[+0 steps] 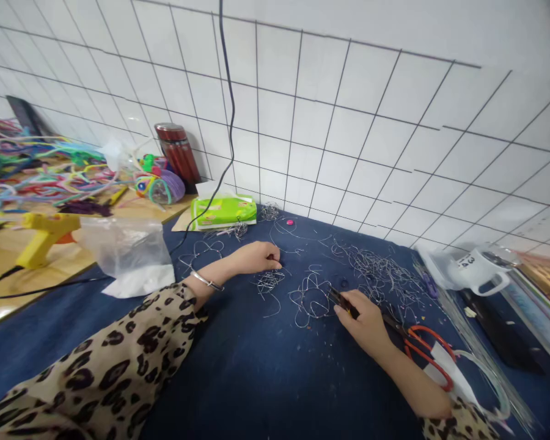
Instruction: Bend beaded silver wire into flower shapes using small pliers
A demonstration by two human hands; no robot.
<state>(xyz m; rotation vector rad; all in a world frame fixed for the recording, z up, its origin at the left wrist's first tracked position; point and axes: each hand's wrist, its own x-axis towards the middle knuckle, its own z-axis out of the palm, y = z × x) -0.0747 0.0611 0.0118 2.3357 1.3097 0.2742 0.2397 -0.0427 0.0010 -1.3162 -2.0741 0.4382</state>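
Note:
My right hand (364,321) is wrapped around a pair of pliers (336,296), whose dark jaws point left at a loose tangle of thin silver wire loops (312,300). My left hand (256,256) is closed, its fingertips pinched together. Whatever it grips, if anything, is too small to make out. Just below those fingers lies a small bunch of crossed wire (270,280) on the dark blue cloth (266,379). A larger heap of wire pieces (380,272) spreads beyond my right hand.
Orange-handled scissors (428,351) lie beside my right forearm. A white mug (479,269) stands at the right. Tissues in a green pack (224,211), a red flask (178,156), a plastic bag (131,250) and a yellow glue gun (41,235) are at the left. A black cable (231,104) hangs down.

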